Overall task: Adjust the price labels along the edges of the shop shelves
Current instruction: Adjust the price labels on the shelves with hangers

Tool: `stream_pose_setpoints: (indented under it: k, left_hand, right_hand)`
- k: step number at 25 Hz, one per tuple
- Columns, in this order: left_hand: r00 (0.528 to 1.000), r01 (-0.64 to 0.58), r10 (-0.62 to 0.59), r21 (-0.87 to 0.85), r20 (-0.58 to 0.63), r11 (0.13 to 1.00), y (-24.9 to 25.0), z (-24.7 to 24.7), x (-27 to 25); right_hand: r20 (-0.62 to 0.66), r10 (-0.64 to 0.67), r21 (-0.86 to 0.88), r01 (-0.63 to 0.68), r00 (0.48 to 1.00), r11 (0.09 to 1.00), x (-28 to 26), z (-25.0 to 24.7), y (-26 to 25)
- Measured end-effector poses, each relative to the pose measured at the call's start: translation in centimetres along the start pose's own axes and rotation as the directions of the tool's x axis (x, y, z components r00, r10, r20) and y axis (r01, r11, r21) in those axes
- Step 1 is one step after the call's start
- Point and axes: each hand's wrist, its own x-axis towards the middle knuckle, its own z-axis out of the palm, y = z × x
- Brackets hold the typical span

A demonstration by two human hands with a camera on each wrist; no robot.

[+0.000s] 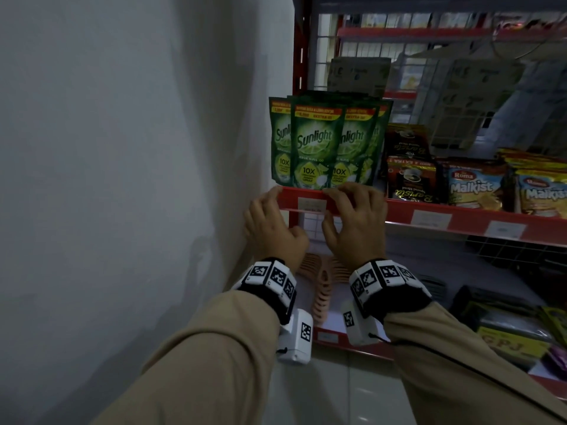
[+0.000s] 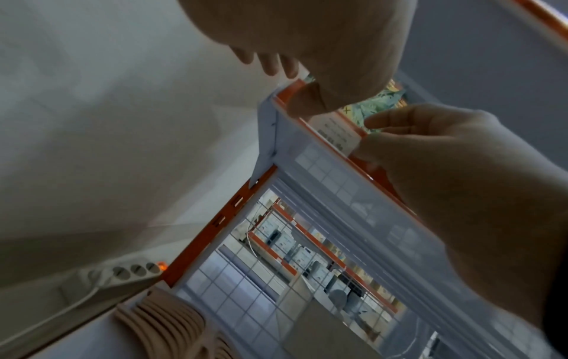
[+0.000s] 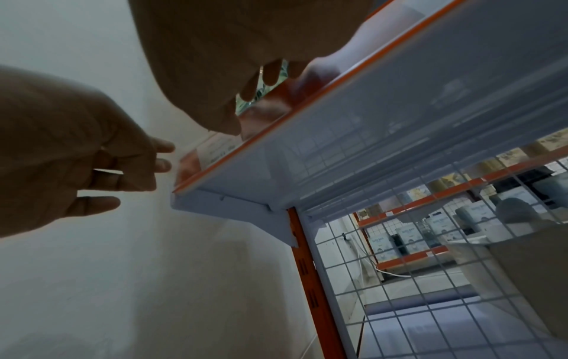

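Red shelf (image 1: 478, 216) under Sunlight pouches (image 1: 319, 145)

Head view looks down; wrist views (very close) look up, sharing the shelf edge (image 1: 460, 214).

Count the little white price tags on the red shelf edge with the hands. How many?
3: one price tag between the two hands under the Sunlight packs, one under the coffee packs, one under the Malkist packs. More may be out of view.
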Motion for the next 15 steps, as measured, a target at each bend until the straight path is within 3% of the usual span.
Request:
stream_pose_setpoints:
  k: [7, 12, 15]
  left_hand:
    - [0.954, -0.298, 0.287, 0.286, 0.082, 0.911, -0.8, -1.0, 2.1]
    - [0.895, -0.446, 0.411, 0.32, 0.173, 0.836, -0.4, -1.4, 2.4]
    - [0.868, -0.494, 0.451, 0.268, 0.209, 0.827, -0.3, -1.7, 2.7]
  right_hand:
    - [0.044, -0.076, -0.013, 0.076, 0.996, 0.997, 0.9, -1.1, -0.5]
    - [0.225, -0.095, -0.016, 0.101, 0.97, 0.995, 1.8, -1.8, -0.9]
    - [0.368, -0.085, -0.133, 0.142, 0.926, 0.981, 2.2, -2.2, -1.3]
